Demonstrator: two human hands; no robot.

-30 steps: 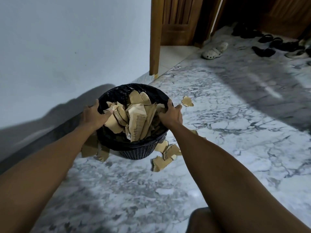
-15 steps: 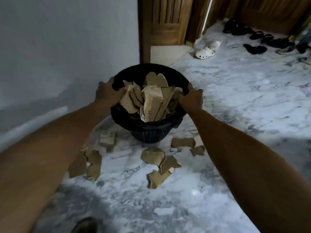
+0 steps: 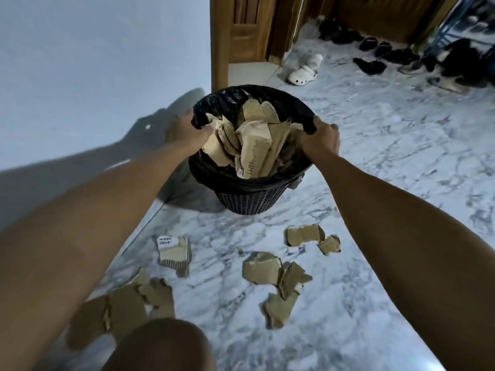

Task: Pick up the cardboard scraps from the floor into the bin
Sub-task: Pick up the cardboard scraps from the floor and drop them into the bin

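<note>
A black mesh bin [image 3: 251, 202] lined with a black bag stands on the marble floor, stuffed with brown cardboard pieces [image 3: 254, 145]. My left hand [image 3: 184, 132] grips the bin's left rim and my right hand [image 3: 320, 139] grips the right rim. Several cardboard scraps lie on the floor in front of the bin: one with a white label [image 3: 174, 254], a pair to the right [image 3: 305, 235], a cluster in the middle [image 3: 273, 279], and a pile at lower left [image 3: 134, 303] partly hidden by my left arm.
A pale wall [image 3: 93, 62] runs along the left. A wooden door frame [image 3: 222, 38] stands behind the bin. White clogs [image 3: 304, 72] and several dark shoes [image 3: 375, 53] lie at the back right. My knee [image 3: 160, 346] shows at the bottom.
The bin, held by both hands, has moved away from me and off the scraps, so more scraps show on the floor in front of it. My knee has come into view.
</note>
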